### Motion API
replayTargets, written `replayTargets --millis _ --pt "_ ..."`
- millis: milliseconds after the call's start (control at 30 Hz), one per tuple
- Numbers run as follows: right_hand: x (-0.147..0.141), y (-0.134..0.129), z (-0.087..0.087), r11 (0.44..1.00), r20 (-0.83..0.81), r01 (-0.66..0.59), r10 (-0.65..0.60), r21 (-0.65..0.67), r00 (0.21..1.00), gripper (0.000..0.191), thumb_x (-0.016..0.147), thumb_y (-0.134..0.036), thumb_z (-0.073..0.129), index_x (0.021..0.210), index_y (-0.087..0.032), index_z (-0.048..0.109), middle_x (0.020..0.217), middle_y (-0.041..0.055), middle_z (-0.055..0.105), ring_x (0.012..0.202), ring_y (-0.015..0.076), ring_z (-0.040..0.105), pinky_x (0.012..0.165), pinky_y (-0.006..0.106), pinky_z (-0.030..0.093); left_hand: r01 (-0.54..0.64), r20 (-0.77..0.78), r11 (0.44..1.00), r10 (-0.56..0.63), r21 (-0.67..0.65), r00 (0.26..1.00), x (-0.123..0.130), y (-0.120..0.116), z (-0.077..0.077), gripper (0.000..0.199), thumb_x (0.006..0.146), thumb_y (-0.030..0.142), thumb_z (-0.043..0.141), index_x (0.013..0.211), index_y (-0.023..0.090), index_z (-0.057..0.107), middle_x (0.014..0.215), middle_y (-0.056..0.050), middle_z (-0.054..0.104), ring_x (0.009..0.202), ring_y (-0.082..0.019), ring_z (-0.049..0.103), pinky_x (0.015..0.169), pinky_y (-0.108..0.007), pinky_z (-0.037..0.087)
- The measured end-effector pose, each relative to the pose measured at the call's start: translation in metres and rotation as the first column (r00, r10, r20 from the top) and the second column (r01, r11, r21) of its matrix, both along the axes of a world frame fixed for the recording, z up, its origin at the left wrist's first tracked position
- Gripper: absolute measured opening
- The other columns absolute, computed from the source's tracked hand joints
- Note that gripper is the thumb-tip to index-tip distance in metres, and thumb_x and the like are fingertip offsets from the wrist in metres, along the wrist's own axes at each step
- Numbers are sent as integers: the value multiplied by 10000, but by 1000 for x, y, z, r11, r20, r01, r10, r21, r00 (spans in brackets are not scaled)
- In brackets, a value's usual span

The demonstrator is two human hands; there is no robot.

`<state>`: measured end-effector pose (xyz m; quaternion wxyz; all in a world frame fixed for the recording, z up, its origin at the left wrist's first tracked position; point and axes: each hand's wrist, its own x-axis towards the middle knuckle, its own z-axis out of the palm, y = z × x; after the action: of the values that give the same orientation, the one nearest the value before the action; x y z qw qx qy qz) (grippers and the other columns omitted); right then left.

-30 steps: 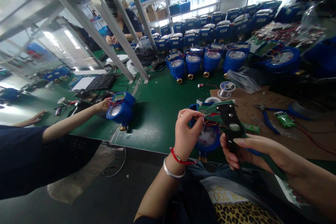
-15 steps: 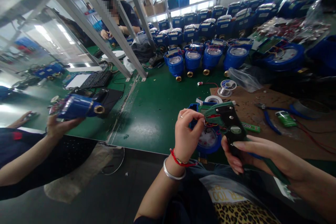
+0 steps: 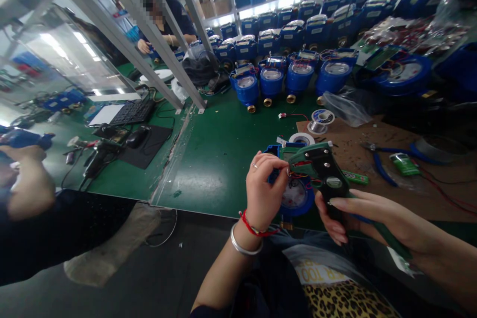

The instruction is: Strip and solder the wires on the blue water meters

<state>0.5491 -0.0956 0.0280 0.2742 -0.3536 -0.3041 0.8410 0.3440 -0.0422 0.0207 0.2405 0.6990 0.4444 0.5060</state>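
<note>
"In the head view, is the right hand (image 3: pixel 387 210) clenched?"

"Yes, round the stripper (image 3: pixel 321 159). The left hand (image 3: pixel 264 184) pinches a thin wire (image 3: pixel 288 171) at the tool's nose."

"And the meter (image 3: pixel 297 198)?"

"At the bench (image 3: pixel 208 159)'s front edge, just below that nose."

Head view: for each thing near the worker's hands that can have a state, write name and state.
Wire stripper: gripped, jaw opening unclear
Right hand: closed around wire stripper
Left hand: pinched, contents unclear
Blue meter: uncovered, wires exposed
Pliers: handles spread
Tape roll: lying flat
Spool: wound with silvery wire
</note>
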Motion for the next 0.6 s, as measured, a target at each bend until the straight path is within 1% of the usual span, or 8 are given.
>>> replayTargets --millis 100,333,600 --pt "1 0 1 1000 29 -18 18 5 999 276 915 -376 533 1017 -125 587 723 49 590 674 160 578 650 304 458 -3 -4 1000 3 9 1000 0 0 0 94 853 120 611 800 197 614 797 2 654 824 -150 604 999 -413 410" --pt "-1 0 9 1000 97 -15 13 20 995 312 913 -425 519 1008 -134 578 734 45 567 689 159 547 660 311 437 -14 -18 1000 14 19 1000 2 0 1 101 850 109 619 796 194 619 799 -2 658 824 -145 604 1017 -419 404" --pt "0 1 4 999 104 -18 15 35 995 333 896 -448 537 1013 -141 588 734 49 579 691 173 557 667 324 446 -27 -28 1000 27 10 999 2 -1 1 94 849 109 624 815 196 635 827 -8 669 839 -148 608 1022 -428 402"
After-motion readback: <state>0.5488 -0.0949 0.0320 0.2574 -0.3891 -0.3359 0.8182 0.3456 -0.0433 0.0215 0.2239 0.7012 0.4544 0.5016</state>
